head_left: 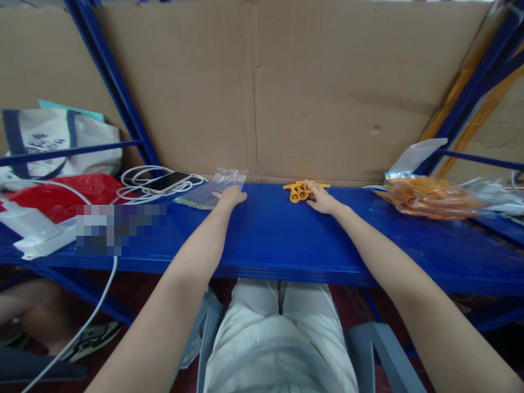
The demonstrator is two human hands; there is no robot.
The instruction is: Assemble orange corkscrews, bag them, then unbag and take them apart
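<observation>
Centrally, near the back edge of the blue table point(278, 240), a small cluster of orange plastic pieces point(295, 196) with flared round mouths turned toward the viewer. Just against its right side, the right hand point(323, 199), thumb and fingers apart at the cluster; impossible to tell if closed on any piece. Farther left, well apart from the cluster, the left hand point(232, 195), low at the right edge of a flat clear plastic bag point(198, 197), one digit stretched out over it; impossible to tell how far curled, or if gripping the film. Beyond that bag, a phone point(167, 182) among loops of white cable point(130, 177), then red plastic point(102, 187), a power strip point(47, 245) and a pale tote bag point(88, 131). Toward the right end, a clear bag of orange pieces point(429, 199). Behind everything, brown cardboard point(311, 93) between blue frame posts point(108, 82). Below, pale trousers point(262, 322) on a grey chair point(372, 335); at lower left, another person's shoe point(92, 339).
</observation>
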